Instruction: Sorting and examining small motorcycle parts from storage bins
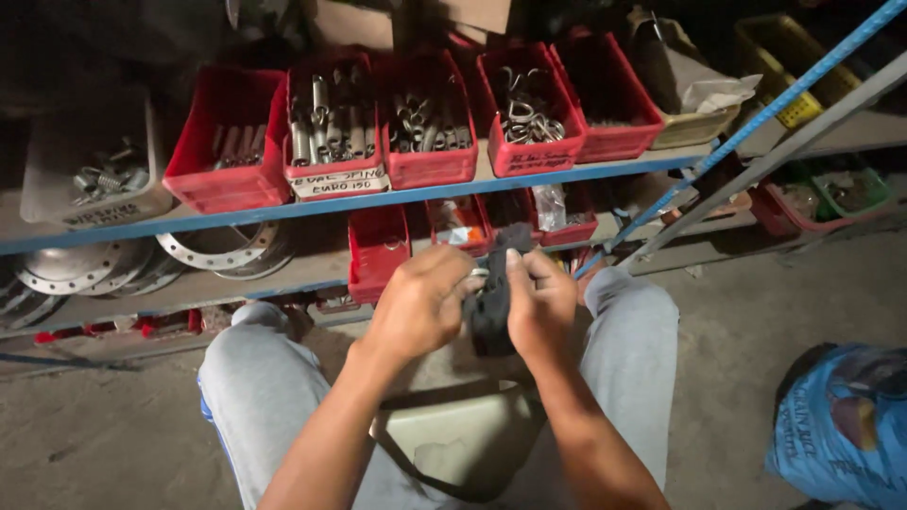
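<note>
Both the left hand (pixel 420 307) and right hand (pixel 540 304) pinch a black rag (pixel 493 307) bunched around a small metal part (pixel 481 274) between them, above a tub (pixel 463 439) near the knees; a loose grip could drop the part.

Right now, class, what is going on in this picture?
A person crouches before a metal shelf of red bins holding springs and metal parts. Both hands, the left hand and right hand, grip a dark cloth between them at knee height, with a small metal piece seemingly wrapped inside. A pale container sits below.
</note>
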